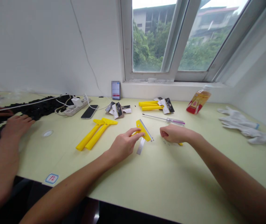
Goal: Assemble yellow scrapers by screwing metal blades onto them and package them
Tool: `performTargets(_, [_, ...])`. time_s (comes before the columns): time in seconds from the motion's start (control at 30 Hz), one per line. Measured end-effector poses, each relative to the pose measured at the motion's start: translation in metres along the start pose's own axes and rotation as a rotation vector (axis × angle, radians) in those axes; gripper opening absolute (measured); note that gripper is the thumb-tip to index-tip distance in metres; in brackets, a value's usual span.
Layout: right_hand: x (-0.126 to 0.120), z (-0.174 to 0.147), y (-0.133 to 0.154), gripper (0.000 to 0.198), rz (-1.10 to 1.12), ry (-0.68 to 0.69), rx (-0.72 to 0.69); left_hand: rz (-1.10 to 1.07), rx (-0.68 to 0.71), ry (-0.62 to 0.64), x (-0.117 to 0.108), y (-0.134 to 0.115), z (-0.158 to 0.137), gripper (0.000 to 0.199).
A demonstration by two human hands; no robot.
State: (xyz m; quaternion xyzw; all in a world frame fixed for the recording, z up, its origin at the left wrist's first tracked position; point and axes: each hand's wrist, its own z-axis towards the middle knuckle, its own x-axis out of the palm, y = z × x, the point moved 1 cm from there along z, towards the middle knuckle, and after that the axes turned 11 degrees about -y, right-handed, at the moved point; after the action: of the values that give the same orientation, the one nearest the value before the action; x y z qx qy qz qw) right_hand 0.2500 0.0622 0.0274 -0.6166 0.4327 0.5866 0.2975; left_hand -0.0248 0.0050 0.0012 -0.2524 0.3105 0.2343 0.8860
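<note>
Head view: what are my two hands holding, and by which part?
Left hand: the yellow scraper, gripped at its head, on the side away from the metal edge. Right hand: curled; whether it holds anything cannot be told.

A yellow scraper [142,126], gripped in the left fingers [137,136], has its head slanting from eleven o'clock to five, with a silver strip [148,129] along the outer edge. Small metal nuts [152,139] cluster by its five-o'clock end. A flat silver blade [140,148] lies at six o'clock on the tabletop [170,177].
</note>
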Motion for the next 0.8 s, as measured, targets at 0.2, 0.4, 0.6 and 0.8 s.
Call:
performTargets(0.2, [-0.012,-0.004,0.003,0.024,0.057,-0.061,-0.002,0.019,0.019,0.069,-0.002,-0.004,0.001,0.050])
performTargets(0.4, [-0.031,-0.013,0.015,0.036,0.137,-0.216,0.022,-0.045,-0.006,0.056,-0.004,-0.006,0.002,0.048])
performTargets(0.6, [-0.031,-0.013,0.024,0.025,0.167,-0.166,-0.101,-0.070,-0.048,0.130,0.001,-0.002,0.001,0.045])
performTargets(0.8, [-0.030,-0.014,0.043,0.021,0.268,-0.246,-0.138,-0.074,-0.049,0.148,0.003,-0.001,0.001,0.046])
